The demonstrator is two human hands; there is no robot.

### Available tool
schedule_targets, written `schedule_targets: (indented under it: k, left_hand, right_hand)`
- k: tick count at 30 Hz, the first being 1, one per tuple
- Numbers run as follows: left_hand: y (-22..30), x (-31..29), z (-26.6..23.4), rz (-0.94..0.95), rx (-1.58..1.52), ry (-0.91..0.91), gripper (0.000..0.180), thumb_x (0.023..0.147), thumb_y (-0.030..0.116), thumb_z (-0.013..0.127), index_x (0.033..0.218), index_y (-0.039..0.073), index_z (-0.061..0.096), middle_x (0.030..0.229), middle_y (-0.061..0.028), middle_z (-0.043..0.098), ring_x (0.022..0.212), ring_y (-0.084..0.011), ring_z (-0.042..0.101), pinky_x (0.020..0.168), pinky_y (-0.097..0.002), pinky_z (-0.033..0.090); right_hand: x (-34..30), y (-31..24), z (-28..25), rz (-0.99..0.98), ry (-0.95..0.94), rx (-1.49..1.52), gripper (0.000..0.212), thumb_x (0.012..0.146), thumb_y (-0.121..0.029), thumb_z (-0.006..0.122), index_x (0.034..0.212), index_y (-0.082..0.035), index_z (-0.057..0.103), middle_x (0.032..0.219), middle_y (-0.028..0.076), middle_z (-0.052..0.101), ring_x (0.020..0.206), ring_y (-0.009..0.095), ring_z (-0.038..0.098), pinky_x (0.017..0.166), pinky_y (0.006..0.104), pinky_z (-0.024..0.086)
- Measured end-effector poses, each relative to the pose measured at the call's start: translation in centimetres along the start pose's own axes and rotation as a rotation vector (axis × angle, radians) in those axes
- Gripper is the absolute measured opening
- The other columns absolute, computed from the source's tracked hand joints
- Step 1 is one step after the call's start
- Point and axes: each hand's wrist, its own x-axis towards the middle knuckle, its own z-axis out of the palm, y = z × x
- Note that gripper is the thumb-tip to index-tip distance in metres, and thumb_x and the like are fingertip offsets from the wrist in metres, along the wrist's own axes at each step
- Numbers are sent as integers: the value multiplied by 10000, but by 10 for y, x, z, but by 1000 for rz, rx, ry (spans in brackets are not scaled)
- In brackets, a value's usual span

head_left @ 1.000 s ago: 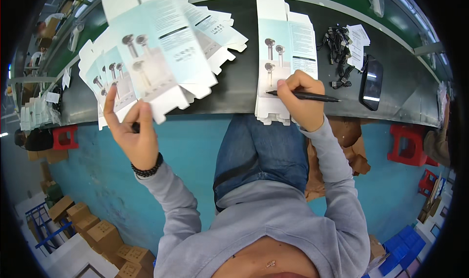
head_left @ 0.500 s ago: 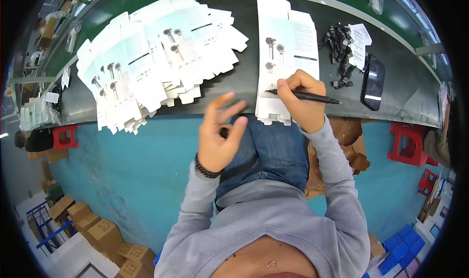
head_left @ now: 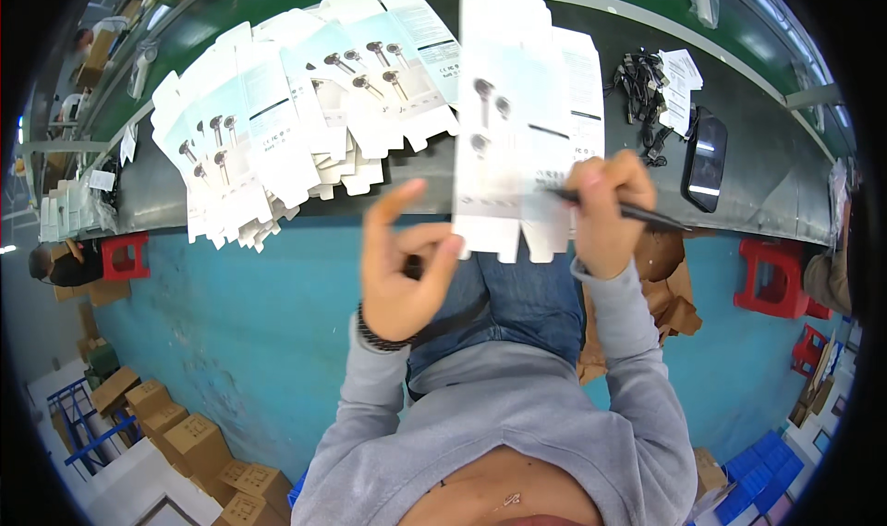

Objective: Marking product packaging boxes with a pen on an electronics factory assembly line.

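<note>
Right hand (head_left: 605, 214) was closed around a black pen (head_left: 619, 210), its tip against the raised flat carton blank (head_left: 517, 119), seemingly for marking. Left hand (head_left: 402, 267) pinched that blank's near left corner, steadying it above the worktop (head_left: 758, 202); more blanks (head_left: 296, 119) lay fanned far left.

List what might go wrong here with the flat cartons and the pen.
1. The flat carton is lifted and looks pinched only at its lower edge by the left hand, so it may sag or slip.
2. The right hand holds a pen against that carton; a stray mark seems possible.
3. The fanned pile of flat cartons overhangs the table edge, so a nudge might spill some.
</note>
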Motion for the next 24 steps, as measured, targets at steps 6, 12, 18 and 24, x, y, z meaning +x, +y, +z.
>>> schedule_targets:
  k: [6,12,18,24]
  left_hand:
    - [26,25,-59,169,152,354,614,779,-47,593,1299,31,276,768,-103,643,604,-48,521,533,-156,363]
    - [31,29,-82,29,578,675,453,777,2,617,1194,31,442,929,-188,636,572,-38,501,470,-159,348]
    - [9,15,-36,124,326,228,405,765,3,634,1135,9,469,991,-137,636,527,2,468,425,-136,318]
    - [-13,18,17,-80,54,-80,438,799,-13,572,1203,-8,402,1071,-168,591,868,-94,584,536,-146,415]
  right_hand:
    - [17,5,-8,-17,78,-263,232,804,-10,563,642,-55,404,598,36,516,521,61,465,504,202,375]
    - [16,20,3,2,-63,-655,239,724,-54,645,564,-17,470,494,-1,485,472,29,389,436,208,311]
    - [17,24,3,-34,-136,-707,232,726,-58,647,573,-19,478,493,10,500,467,24,413,425,202,328]
    - [16,23,4,-28,-135,-696,226,737,-48,642,579,-23,482,512,3,515,476,22,419,430,194,331]
